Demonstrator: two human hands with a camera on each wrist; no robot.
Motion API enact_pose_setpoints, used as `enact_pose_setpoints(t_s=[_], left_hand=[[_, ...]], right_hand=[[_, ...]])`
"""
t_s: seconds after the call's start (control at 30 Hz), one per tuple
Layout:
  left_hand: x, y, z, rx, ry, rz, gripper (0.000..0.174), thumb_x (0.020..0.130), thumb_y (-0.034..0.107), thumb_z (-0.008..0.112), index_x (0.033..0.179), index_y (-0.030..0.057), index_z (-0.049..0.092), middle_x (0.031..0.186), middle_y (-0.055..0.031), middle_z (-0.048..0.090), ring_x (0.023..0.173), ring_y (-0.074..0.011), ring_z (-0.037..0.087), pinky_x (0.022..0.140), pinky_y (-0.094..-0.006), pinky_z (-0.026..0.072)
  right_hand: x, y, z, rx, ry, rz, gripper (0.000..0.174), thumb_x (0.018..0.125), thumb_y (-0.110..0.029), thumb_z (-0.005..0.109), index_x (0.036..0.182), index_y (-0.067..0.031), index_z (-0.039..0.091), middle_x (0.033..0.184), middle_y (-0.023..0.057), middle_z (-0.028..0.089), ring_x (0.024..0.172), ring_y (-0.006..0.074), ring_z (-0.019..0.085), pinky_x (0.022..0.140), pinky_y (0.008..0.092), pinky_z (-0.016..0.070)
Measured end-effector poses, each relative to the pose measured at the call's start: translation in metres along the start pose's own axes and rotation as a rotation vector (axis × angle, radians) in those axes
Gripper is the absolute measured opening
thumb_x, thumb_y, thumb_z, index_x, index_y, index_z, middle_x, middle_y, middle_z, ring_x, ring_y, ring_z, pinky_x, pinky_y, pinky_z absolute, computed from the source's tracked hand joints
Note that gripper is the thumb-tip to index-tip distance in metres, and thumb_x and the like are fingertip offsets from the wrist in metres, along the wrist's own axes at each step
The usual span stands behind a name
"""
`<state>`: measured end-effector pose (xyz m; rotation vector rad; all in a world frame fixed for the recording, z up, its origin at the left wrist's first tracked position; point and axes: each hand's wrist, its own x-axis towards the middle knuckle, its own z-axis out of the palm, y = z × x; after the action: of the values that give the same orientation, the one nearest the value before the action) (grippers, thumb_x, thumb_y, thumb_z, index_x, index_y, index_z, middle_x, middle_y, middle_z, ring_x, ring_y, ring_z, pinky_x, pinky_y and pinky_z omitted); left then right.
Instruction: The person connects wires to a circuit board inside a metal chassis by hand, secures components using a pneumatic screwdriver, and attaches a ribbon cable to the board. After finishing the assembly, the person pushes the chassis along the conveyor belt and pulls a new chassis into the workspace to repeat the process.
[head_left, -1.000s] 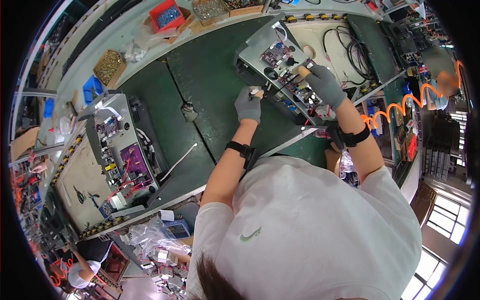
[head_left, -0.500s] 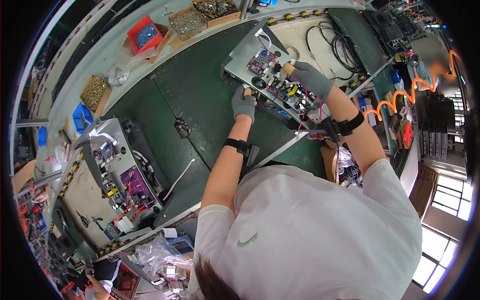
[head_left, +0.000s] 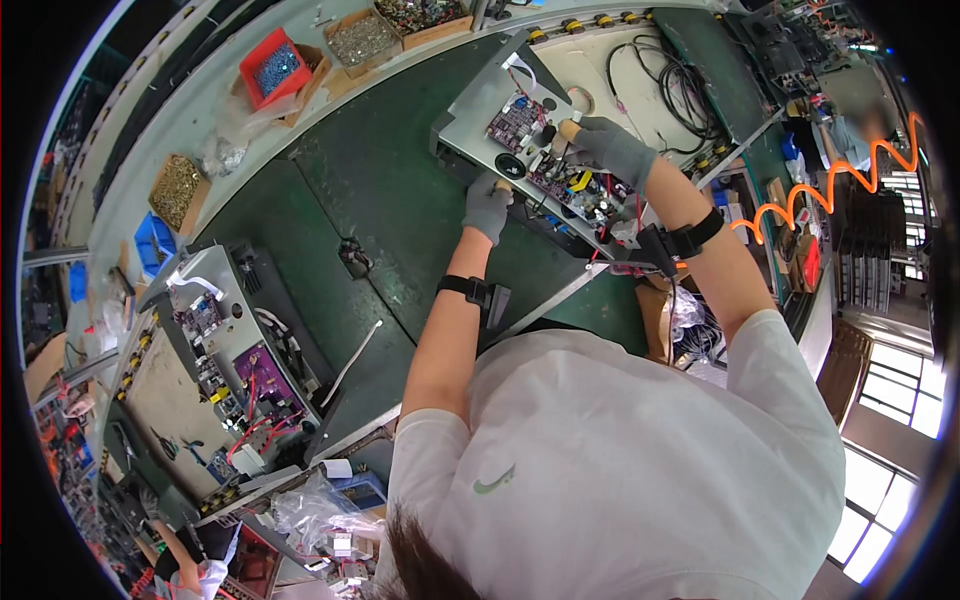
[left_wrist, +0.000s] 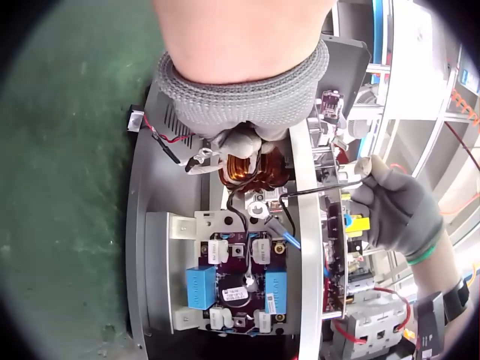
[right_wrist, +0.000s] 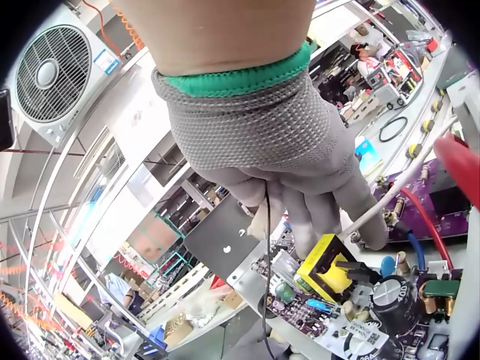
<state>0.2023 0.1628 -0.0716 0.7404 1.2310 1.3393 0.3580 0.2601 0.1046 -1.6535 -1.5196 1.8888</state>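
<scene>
My gloved left hand [left_wrist: 244, 124] reaches into the side of the metal chassis [head_left: 470, 112], its fingers curled at a copper-wire coil [left_wrist: 259, 172] that shows between and below the fingertips. Black wires run from the coil area past a board with blue blocks [left_wrist: 201, 288]. On the panel's other side, my gloved right hand [head_left: 612, 150] pinches a thin black wire [left_wrist: 319, 189] between thumb and finger. That wire stretches across the panel edge. Under the right hand sits the circuit board with a yellow transformer [right_wrist: 327, 268] and a black capacitor [right_wrist: 395, 304].
A second chassis [head_left: 215, 320] with a purple board stands at the left of the green bench [head_left: 400, 130]. Along the back are a red bin of screws [head_left: 275, 68] and boxes of small parts [head_left: 180, 192]. Black cable [head_left: 690, 100] lies coiled at the right.
The head view has shifted, so bench and chassis appear farther left and the far end higher. My right hand has moved slightly toward the far end of the board; the left stays at the chassis side.
</scene>
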Motion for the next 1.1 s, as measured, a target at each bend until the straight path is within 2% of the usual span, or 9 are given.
enact_pose_setpoints(t_s=[0.13, 0.27, 0.33, 0.43, 0.5, 0.57, 0.7, 0.93, 1.1], left_hand=[[0.000, 0.023, 0.000, 0.033, 0.047, -0.059, 0.013, 0.081, -0.005, 0.050, 0.090, -0.0021, 0.060, 0.075, -0.0053, 0.060, 0.064, -0.0089, 0.057, 0.052, -0.0226, 0.0439], [0.000, 0.010, 0.004, -0.468, 0.065, -0.192, 0.026, 0.082, -0.005, 0.056, 0.107, 0.0004, 0.055, 0.094, -0.0079, 0.062, 0.072, -0.0138, 0.061, 0.060, -0.0240, 0.0511], [0.002, 0.004, -0.007, -0.495, 0.010, -0.216, 0.031, 0.079, -0.008, 0.056, 0.109, -0.0005, 0.053, 0.097, -0.0096, 0.061, 0.079, -0.0178, 0.063, 0.064, -0.0258, 0.0540], [0.004, -0.011, -0.015, -0.911, -0.320, -0.164, 0.041, 0.076, -0.010, 0.056, 0.115, -0.0014, 0.049, 0.105, -0.0114, 0.058, 0.088, -0.0193, 0.062, 0.073, -0.0264, 0.0547], [0.001, -0.014, -0.018, -1.024, -0.427, -0.248, 0.056, 0.066, -0.012, 0.049, 0.121, -0.0003, 0.045, 0.109, -0.0126, 0.055, 0.100, -0.0239, 0.058, 0.087, -0.0307, 0.0508], [-0.007, -0.003, -0.018, -1.037, -0.405, -0.187, 0.060, 0.066, -0.013, 0.048, 0.124, 0.0011, 0.042, 0.112, -0.0123, 0.054, 0.102, -0.0240, 0.057, 0.089, -0.0307, 0.0507], [-0.007, 0.003, -0.009, -0.927, -0.321, -0.073, 0.071, 0.065, -0.014, 0.044, 0.133, 0.0052, 0.035, 0.119, -0.0114, 0.051, 0.106, -0.0238, 0.056, 0.088, -0.0313, 0.0511], [-0.009, 0.005, -0.012, -0.818, -0.289, -0.052, 0.052, 0.075, -0.014, 0.050, 0.123, 0.0064, 0.045, 0.108, -0.0081, 0.057, 0.094, -0.0183, 0.060, 0.073, -0.0275, 0.0519], [-0.020, 0.029, -0.001, -0.800, -0.127, -0.151, 0.037, 0.075, -0.013, 0.049, 0.105, 0.0090, 0.048, 0.092, -0.0037, 0.056, 0.085, -0.0153, 0.058, 0.068, -0.0294, 0.0499]], right_hand=[[0.003, -0.001, 0.006, -0.253, 0.066, -0.007, 0.034, 0.090, -0.032, 0.053, 0.098, 0.0007, 0.058, 0.078, 0.0069, 0.059, 0.065, 0.0110, 0.056, 0.059, 0.0259, 0.0465], [0.005, 0.006, 0.010, -0.392, 0.164, -0.146, 0.035, 0.089, -0.032, 0.052, 0.097, 0.0014, 0.058, 0.079, 0.0097, 0.061, 0.066, 0.0156, 0.057, 0.060, 0.0274, 0.0456], [-0.005, -0.006, 0.023, -0.525, 0.175, -0.231, 0.030, 0.089, -0.027, 0.051, 0.098, 0.0001, 0.059, 0.081, 0.0123, 0.064, 0.067, 0.0198, 0.060, 0.061, 0.0301, 0.0462], [-0.014, -0.023, 0.038, -0.511, 0.269, -0.588, 0.028, 0.087, -0.022, 0.048, 0.105, -0.0029, 0.057, 0.081, 0.0149, 0.065, 0.072, 0.0276, 0.063, 0.067, 0.0365, 0.0478], [-0.007, -0.026, 0.041, -0.656, 0.155, -0.517, 0.029, 0.086, -0.022, 0.050, 0.107, -0.0032, 0.056, 0.082, 0.0152, 0.065, 0.074, 0.0289, 0.063, 0.068, 0.0378, 0.0481], [0.003, -0.024, 0.052, -1.083, 0.057, -0.409, 0.032, 0.083, -0.024, 0.055, 0.109, -0.0052, 0.056, 0.087, 0.0154, 0.065, 0.080, 0.0316, 0.063, 0.070, 0.0417, 0.0484], [-0.006, -0.032, 0.069, -1.295, 0.091, -0.362, 0.034, 0.079, -0.023, 0.059, 0.112, -0.0149, 0.058, 0.093, 0.0134, 0.065, 0.086, 0.0298, 0.064, 0.071, 0.0406, 0.0499], [0.001, -0.022, 0.080, -1.548, 0.040, -0.470, 0.029, 0.074, -0.020, 0.064, 0.103, -0.0150, 0.064, 0.094, 0.0123, 0.065, 0.087, 0.0274, 0.065, 0.069, 0.0391, 0.0511], [0.007, -0.026, 0.080, -1.572, 0.013, -0.295, 0.025, 0.076, -0.016, 0.058, 0.099, -0.0084, 0.061, 0.091, 0.0097, 0.061, 0.084, 0.0286, 0.063, 0.068, 0.0390, 0.0513]])
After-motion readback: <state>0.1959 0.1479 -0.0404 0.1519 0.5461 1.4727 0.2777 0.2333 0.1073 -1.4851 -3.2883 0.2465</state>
